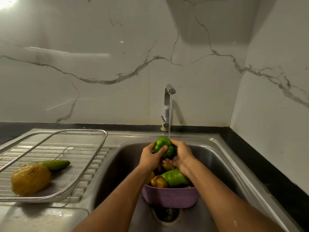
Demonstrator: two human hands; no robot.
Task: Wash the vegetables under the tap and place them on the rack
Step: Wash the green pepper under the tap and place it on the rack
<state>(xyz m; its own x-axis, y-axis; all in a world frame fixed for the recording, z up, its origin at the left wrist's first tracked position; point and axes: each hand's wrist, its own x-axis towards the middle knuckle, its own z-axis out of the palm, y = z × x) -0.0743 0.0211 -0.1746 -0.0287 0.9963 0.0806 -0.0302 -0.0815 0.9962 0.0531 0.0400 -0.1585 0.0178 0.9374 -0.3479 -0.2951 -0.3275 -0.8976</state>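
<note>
- Both hands, left [151,157] and right [181,154], grip a green pepper [163,146] under the running tap [168,104], over the sink [222,158].
- A cucumber [55,164] lies on the rack [87,166].

Green pepper [163,147], purple basket [169,196], white marble-veined wall [100,64].

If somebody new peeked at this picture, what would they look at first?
Probably the shiny green bell pepper in the middle, held in the grip of both the left hand and the right hand under water running from the silver metal tap. Next, the purple plastic basket of vegetables in the steel sink below the hands. On the left, a wire mesh rack holds a yellow bell pepper and a green cucumber.
</note>
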